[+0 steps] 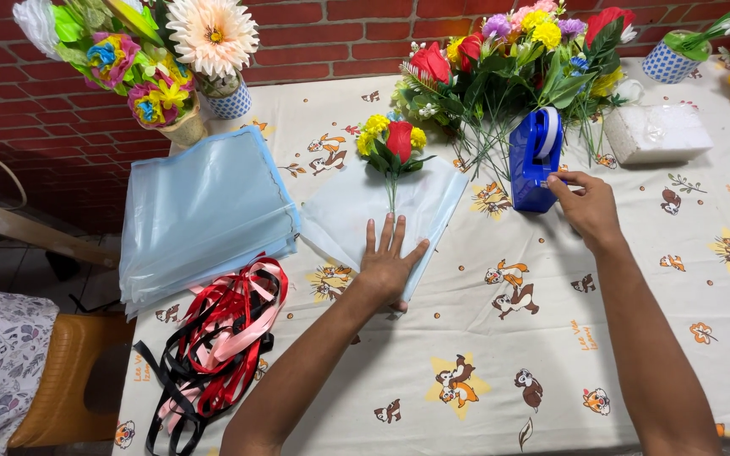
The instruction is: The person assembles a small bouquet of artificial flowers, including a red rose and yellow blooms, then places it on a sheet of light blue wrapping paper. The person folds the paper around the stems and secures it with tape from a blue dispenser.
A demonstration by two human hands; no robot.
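Wrapping step: left hand flat, open, pinning wrap sheet below the small bouquet. Right hand pinches tape at blue dispenser. Next likely needs a clean tear.

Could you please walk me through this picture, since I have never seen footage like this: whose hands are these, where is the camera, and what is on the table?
There is no machine here: a person works with bare hands, and the single picture comes from a camera worn on their head, looking down. The left hand presses flat on a folded pale blue wrapping sheet that holds a small bouquet with a red rose and yellow flowers. The right hand touches a blue tape dispenser. On the cartoon-print tablecloth also lie a stack of blue sheets, a tangle of red, pink and black ribbons, loose artificial flowers and a white block.
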